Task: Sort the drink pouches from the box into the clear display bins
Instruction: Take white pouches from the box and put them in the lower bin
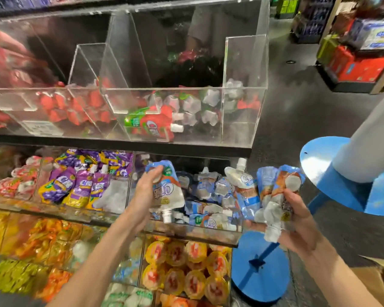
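Your left hand (145, 193) holds a single blue pouch (167, 189) cap-down. The fingers lie along its edge and the tips curl over its top corner. The thumb is hidden behind the foil, so how firm that pinch is I can only guess. You have it right over the blue bin (197, 235) on the middle shelf, which looks like the spot to drop it among its own kind. Your right hand (297, 224) is clenched around a bundle of blue pouches (273, 196), fanned upward with caps pointing different ways. It sits just beside the bin's right end, probably so the left can pull one at a time without reaching far. Inside the bin the matching pile (208, 196) lies loose and jumbled, so neat orientation seems not to matter. The purple pouches (75, 185) fill the next compartment to the left, behind a clear divider, so aim right of it. The cardboard box (375, 282) sits low at your right elbow.
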